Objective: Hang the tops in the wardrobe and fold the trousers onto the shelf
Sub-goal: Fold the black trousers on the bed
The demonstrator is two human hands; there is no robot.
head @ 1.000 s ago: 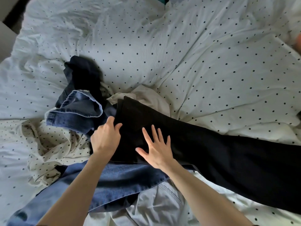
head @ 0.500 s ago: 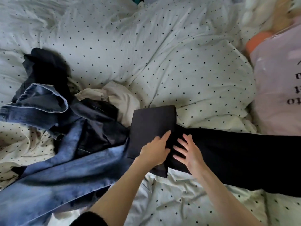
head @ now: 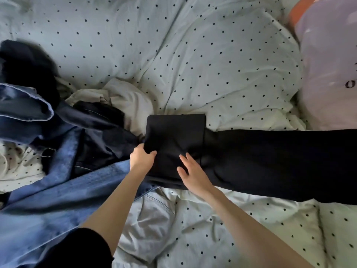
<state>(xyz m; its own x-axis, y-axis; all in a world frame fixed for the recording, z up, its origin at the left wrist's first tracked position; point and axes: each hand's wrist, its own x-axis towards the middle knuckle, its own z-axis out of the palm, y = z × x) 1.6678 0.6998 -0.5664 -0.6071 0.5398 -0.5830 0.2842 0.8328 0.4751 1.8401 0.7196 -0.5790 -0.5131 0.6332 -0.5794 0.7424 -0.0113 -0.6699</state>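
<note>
Close to the near edge of the bed (head: 222, 55) two bare arms reach in over the white cover with small dark dots. A pale grey-blue piece of clothing (head: 148, 215) lies crumpled between the arms. On the near left side a big pair of blue jeans (head: 58, 194) spreads across the bed.

A bit further in, the left hand (head: 142, 159) grips the left edge of the black trousers (head: 270, 161), its fingers curled round the cloth with the thumb on top. The right hand (head: 193, 173) lies flat on the same trousers just beside it, fingers straight and spread, pressing down. The end of the trousers is folded over into a neat square flap (head: 174, 136), and the long leg runs off toward the right edge of the bed.

Further left sits a messy heap of dark blue clothes (head: 92, 132) with a cream top (head: 123, 97) poking out behind it. At the far right corner rests something pale lilac (head: 328, 64) with dark letters on it, too blurred to read
</note>
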